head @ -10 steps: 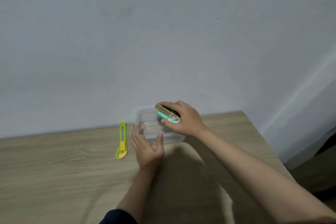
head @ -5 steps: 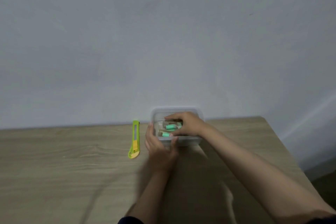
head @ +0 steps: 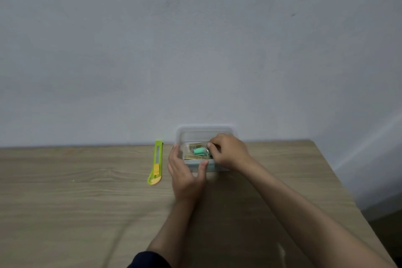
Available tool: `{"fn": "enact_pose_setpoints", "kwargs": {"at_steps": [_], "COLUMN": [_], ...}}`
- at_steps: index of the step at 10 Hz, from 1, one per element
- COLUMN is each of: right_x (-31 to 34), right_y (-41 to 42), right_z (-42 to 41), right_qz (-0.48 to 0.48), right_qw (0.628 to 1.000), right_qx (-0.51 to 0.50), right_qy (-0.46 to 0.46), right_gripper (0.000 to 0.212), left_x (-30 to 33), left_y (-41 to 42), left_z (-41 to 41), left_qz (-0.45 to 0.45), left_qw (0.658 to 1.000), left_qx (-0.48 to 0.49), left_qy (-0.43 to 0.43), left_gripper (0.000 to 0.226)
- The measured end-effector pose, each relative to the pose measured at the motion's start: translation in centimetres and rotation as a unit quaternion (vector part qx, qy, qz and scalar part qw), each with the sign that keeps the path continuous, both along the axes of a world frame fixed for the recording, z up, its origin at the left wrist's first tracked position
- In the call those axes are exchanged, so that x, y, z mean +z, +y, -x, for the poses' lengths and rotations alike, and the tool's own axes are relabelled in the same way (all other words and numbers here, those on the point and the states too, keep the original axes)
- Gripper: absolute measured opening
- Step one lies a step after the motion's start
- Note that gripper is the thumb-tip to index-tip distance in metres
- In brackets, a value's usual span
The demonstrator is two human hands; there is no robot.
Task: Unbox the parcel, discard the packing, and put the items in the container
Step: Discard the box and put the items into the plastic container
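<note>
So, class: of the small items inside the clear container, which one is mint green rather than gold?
The mint green item in the middle of the clear container, just left of the right hand; the items behind and in front of it are gold.

Table (head: 65, 213): light wood-grain top, its far edge against a plain wall, its right edge running diagonally toward the viewer. Two things lie directly on it. A clear container (head: 204, 131) stands at the far edge, against the wall, right of centre. A green and yellow knife (head: 156, 163) lies flat just left of the container, apart from it, lengthwise toward the wall, yellow end nearest the viewer. The top is shadowed in front of the container.
</note>
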State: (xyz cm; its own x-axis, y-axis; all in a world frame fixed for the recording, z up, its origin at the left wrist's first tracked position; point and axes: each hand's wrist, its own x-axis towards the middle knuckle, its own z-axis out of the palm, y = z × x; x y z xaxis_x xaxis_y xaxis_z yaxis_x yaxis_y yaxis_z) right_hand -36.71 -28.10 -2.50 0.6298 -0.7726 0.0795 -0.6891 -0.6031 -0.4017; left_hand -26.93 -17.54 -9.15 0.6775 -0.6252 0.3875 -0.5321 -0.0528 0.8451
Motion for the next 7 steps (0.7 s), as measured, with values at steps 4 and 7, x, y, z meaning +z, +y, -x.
{"fn": "enact_pose_setpoints", "kwargs": {"at_steps": [4, 7], "right_x": [-1.1, 2.4], "right_y": [0.1, 7.9], "right_z": [-0.7, 2.3], "right_qz": [0.017, 0.048], "right_qw": [0.996, 0.964], "right_qx": [-0.033, -0.094], "right_qy": [-0.076, -0.243], "right_gripper": [0.028, 0.038], "left_x": [-0.2, 6.1], "left_y": [-0.6, 4.9], "left_z": [-0.8, 1.6], "left_qz": [-0.087, -0.106], "left_qw": [0.995, 0.993], "left_qx": [-0.028, -0.055], "left_qy": [0.033, 0.02], "left_gripper": [0.088, 0.09]}}
